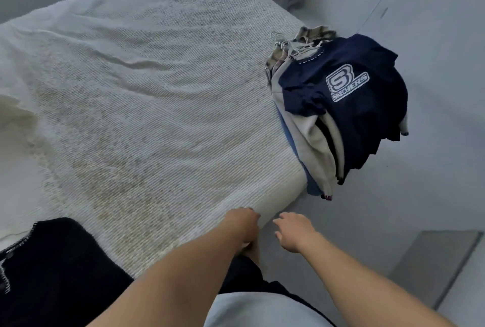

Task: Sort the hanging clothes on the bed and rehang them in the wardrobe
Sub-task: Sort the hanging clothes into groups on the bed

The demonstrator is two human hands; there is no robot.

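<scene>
A pile of clothes (338,106) on hangers (282,40) lies on the far right corner of the bed (131,90), draping over its edge, with a navy printed T-shirt (349,85) on top. The left hand (242,224) rests at the bed's near edge, its fingers curled over the white cover; whether it grips the cover cannot be told. The right hand (295,232) hovers just beside it with fingers loose, holding nothing, well apart from the pile.

The navy T-shirt (349,95) atop the clothes pile bears a white "SKECHERS" logo.
</scene>
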